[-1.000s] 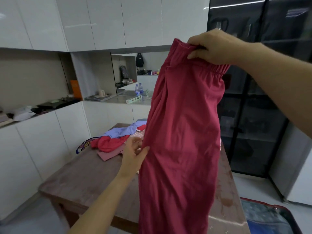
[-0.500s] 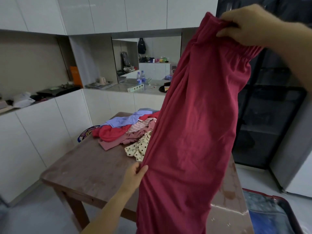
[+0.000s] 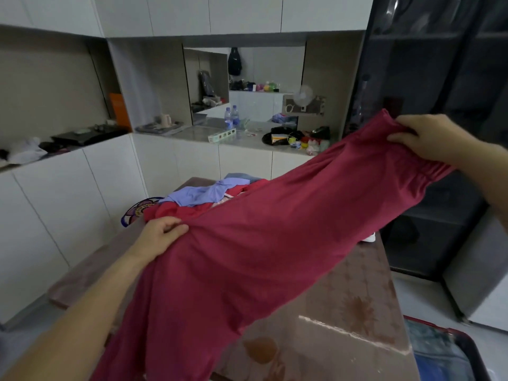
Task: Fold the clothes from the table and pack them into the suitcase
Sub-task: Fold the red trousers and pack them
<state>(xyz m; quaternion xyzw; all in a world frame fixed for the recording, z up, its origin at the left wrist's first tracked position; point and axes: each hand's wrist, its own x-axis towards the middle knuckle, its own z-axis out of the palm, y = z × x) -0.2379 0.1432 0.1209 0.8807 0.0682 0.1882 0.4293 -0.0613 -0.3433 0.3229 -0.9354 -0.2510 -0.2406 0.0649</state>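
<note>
Dark red trousers (image 3: 261, 243) stretch slantwise above the brown table (image 3: 357, 306). My right hand (image 3: 428, 138) grips their elastic waistband at the upper right. My left hand (image 3: 162, 235) pinches the fabric at the left edge, lower down. The legs hang off the table's near side at the bottom left. A pile of clothes (image 3: 203, 199), lilac, red and pink, lies at the far end of the table, partly hidden by the trousers. An open suitcase (image 3: 445, 353) with a red rim lies on the floor at the bottom right.
White cabinets line the left and back walls, with a cluttered counter (image 3: 247, 136) holding bottles and small items. A dark glass cabinet (image 3: 439, 78) stands to the right. A patterned round object (image 3: 137, 213) sits beside the table's far left corner.
My right hand has dropped from overhead to the right, swinging the trousers from hanging vertically to a slant over the table. My left hand moved up and left along the fabric's edge.
</note>
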